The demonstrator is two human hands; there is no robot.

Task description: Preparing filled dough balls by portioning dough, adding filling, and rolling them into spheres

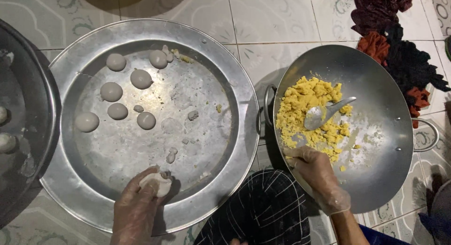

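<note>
Left hand (136, 205) closed around soft dough lump (157, 183) at six o'clock on big tray (225, 174); looks squishy, sticky, best cupped gently; right hand (315, 172) fingers together, pinching crumbly yellow filling (305, 108) in wok (376, 85).

Dim overhead light; soft glare on metal tray (235, 146); dark corners; focus fairly sharp.

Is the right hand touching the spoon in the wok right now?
Apart. The head view shows the right hand at the wok's near rim, with yellow crumbly filling lying between it and the spoon.
</note>
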